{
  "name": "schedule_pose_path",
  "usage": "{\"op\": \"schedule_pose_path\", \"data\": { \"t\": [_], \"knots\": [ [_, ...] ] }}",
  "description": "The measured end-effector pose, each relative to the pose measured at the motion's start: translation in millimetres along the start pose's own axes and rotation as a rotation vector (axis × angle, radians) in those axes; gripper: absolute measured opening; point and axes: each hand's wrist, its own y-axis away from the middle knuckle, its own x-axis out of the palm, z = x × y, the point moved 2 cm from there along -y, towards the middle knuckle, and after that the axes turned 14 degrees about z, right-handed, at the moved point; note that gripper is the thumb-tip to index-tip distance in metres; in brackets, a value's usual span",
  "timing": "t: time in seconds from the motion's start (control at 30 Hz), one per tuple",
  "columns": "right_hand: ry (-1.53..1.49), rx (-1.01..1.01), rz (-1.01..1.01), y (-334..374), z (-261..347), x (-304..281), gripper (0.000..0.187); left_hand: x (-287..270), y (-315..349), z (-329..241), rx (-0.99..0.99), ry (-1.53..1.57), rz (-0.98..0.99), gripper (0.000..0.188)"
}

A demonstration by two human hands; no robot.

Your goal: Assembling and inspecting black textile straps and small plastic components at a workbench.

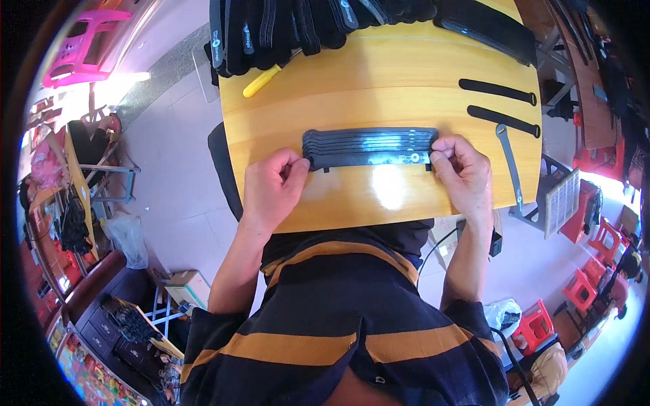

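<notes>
Strap stack [369,145], loose straps [497,91] right, yellow-handled screwdriver [262,81] perhaps

I see the strap stack [369,145] on the table [379,74], left hand [274,189] pinching its left end, right hand [469,177] its right. Beyond stack: yellow tool [261,82], strap pile [271,30]. Right of stack: three loose straps [497,91].

Strap stack [369,143]: laid on table [325,203] between left hand [272,189] and right hand [468,179].
Handled tool [262,81]: placed behind, left.
Loose straps [497,91]: spread at right.
</notes>
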Motion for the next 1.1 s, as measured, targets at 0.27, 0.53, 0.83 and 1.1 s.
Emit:
{"op": "schedule_pose_path", "data": {
  "t": [0.27,0.53,0.83,1.1],
  "knots": [
    [0.128,-0.007,-0.074,-0.6,6.4,5.3,0.009,1.9,-0.8,4.7,0.033,0.002,-0.024,0.016],
    [0.204,-0.018,-0.114,-1.0,6.0,10.2,0.009,2.2,-0.6,3.7,0.023,-0.016,-0.043,0.016],
    [0.22,-0.011,-0.121,-2.2,7.4,9.2,0.008,0.9,-0.3,2.7,-0.006,0.003,-0.024,0.016],
    [0.23,0.047,-0.146,-0.8,10.6,10.4,0.008,2.2,-1.0,0.1,0.009,-0.005,-0.027,0.017]
  ]
}}
